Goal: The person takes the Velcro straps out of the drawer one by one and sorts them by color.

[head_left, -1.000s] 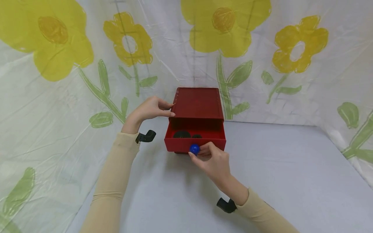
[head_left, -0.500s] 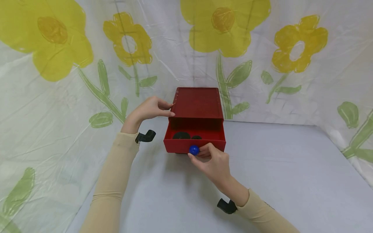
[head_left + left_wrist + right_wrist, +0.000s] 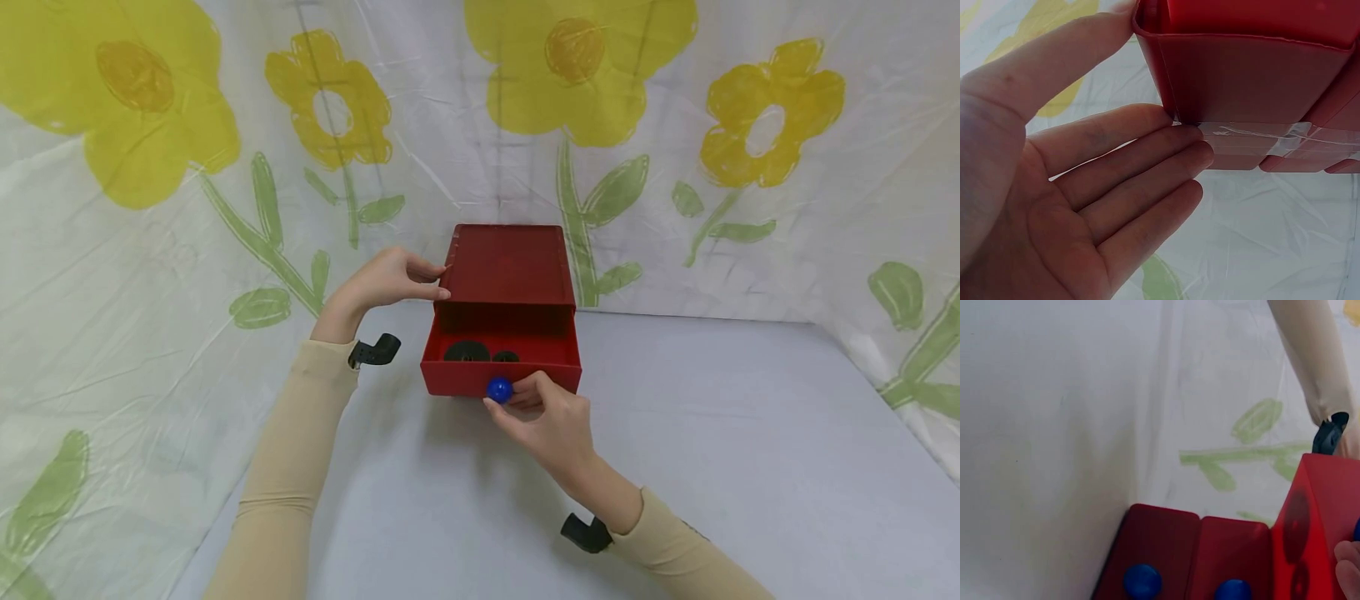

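Observation:
A red drawer cabinet [image 3: 510,265] has its top drawer [image 3: 452,381] pulled out. My right hand [image 3: 553,425] pinches the round blue knob [image 3: 499,389] on that drawer's front between thumb and fingers. Inside the drawer lie a larger dark disc [image 3: 467,352] and a smaller dark disc [image 3: 506,357], both partly hidden by the front panel. At the cabinet's left side is my left hand [image 3: 386,279]. In the left wrist view its thumb [image 3: 1094,39] touches the front corner, and its straight fingers [image 3: 1141,169] reach the cabinet's rear edge.
Two lower drawers with blue knobs, one knob [image 3: 1142,582] beside another knob [image 3: 1233,590], show closed in the right wrist view. Clear tape [image 3: 1288,139] joins the cabinet sections. Behind stands a white flower-printed curtain [image 3: 442,125]; a pale tabletop [image 3: 720,433] lies below.
The top drawer has slid slightly farther out toward me, with my right hand on its knob. More of the dark discs shows. My left hand has stayed in place.

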`<state>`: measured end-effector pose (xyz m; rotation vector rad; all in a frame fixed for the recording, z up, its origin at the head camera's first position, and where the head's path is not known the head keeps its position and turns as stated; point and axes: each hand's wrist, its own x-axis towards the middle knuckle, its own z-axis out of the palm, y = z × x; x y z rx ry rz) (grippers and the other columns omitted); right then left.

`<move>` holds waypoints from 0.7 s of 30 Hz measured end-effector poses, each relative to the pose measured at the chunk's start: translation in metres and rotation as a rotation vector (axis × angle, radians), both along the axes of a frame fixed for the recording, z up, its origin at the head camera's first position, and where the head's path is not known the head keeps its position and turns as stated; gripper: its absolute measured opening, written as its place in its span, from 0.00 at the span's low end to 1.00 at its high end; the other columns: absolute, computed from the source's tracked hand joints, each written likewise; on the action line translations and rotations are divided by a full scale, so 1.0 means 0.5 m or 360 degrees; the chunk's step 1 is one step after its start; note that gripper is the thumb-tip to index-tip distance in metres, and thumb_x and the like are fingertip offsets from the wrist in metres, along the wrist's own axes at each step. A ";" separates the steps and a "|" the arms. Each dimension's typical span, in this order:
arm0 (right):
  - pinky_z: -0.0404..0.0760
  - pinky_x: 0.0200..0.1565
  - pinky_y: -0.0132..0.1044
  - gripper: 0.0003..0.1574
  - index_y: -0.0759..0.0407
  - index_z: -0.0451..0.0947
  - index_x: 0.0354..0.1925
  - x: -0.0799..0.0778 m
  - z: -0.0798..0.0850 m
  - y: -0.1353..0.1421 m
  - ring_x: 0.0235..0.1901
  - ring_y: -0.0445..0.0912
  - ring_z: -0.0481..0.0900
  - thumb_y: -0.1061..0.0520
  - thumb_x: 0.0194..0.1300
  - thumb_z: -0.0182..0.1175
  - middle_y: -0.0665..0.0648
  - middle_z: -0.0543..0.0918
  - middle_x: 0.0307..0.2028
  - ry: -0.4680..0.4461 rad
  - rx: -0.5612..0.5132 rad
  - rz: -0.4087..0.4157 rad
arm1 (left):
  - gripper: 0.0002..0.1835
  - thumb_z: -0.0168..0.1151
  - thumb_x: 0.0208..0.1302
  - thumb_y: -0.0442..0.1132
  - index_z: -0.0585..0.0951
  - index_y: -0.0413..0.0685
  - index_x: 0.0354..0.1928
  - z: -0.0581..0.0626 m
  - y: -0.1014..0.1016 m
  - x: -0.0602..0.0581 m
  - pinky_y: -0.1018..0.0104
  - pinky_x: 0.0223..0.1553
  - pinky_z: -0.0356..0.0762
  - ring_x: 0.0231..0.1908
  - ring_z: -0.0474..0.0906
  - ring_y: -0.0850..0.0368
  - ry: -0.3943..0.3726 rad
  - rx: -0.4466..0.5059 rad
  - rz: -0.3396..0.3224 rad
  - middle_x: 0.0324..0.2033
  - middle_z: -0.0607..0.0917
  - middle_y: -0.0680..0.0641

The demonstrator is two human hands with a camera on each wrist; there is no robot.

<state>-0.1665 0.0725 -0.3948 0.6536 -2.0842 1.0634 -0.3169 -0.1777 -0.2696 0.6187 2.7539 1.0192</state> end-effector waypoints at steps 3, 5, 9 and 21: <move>0.81 0.31 0.26 0.21 0.59 0.76 0.32 0.000 0.000 0.001 0.25 0.36 0.84 0.53 0.45 0.77 0.51 0.86 0.26 0.0020 0.0005 0.0007 | 0.31 0.70 0.51 0.57 0.81 0.52 0.56 0.000 0.000 0.000 0.53 0.54 0.75 0.53 0.78 0.54 0.0005 -0.0011 0.0002 0.52 0.83 0.49; 0.81 0.31 0.26 0.21 0.59 0.76 0.32 0.000 0.000 0.001 0.25 0.36 0.84 0.53 0.45 0.77 0.51 0.86 0.26 0.0021 0.0008 0.0006 | 0.31 0.70 0.51 0.57 0.81 0.53 0.56 0.000 -0.001 0.000 0.53 0.53 0.76 0.52 0.78 0.55 0.0011 -0.0018 0.0003 0.52 0.83 0.49; 0.81 0.31 0.25 0.22 0.59 0.76 0.32 0.002 0.001 0.001 0.25 0.36 0.83 0.55 0.43 0.78 0.51 0.85 0.26 0.0028 0.0016 -0.0001 | 0.30 0.71 0.51 0.58 0.81 0.53 0.55 -0.003 0.000 -0.001 0.54 0.53 0.76 0.51 0.79 0.56 0.0018 -0.0018 0.0001 0.51 0.84 0.50; 0.81 0.32 0.25 0.22 0.58 0.76 0.32 0.003 0.000 0.002 0.25 0.36 0.83 0.54 0.43 0.77 0.51 0.85 0.26 0.0027 0.0023 -0.0005 | 0.31 0.71 0.50 0.58 0.81 0.53 0.56 -0.003 -0.001 -0.001 0.53 0.53 0.76 0.52 0.78 0.55 -0.0009 0.0012 0.0015 0.52 0.83 0.50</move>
